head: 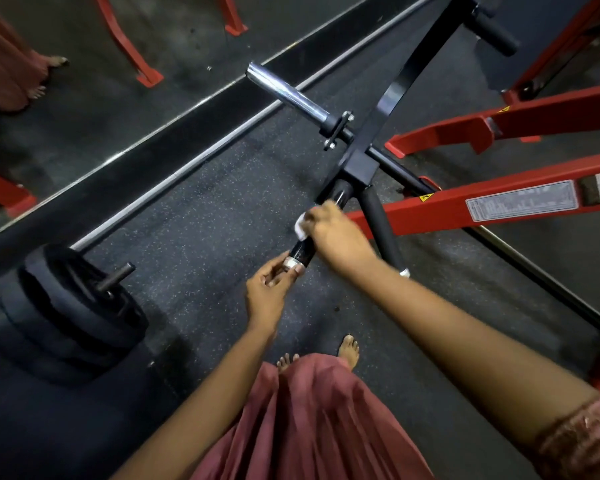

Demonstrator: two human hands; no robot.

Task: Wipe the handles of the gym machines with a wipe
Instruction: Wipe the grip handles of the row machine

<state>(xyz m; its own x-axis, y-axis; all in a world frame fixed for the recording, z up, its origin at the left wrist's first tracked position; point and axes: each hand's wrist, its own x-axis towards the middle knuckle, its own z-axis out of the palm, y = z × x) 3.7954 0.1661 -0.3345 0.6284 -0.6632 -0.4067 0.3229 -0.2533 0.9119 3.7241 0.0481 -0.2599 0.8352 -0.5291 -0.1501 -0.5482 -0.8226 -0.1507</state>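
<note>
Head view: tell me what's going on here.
A person is wiping a gym machine's handle. The right grip holds a white wipe around the handle's upper part, while the left grip pinches its metal end. The second handle beside it is untouched at this moment. Plates sit on the floor to the left.

A gym: speckled rubber floor [194, 216], stacked weight plates [73, 306], red machine frame [465, 209] and a wall mirror [84, 98].
</note>
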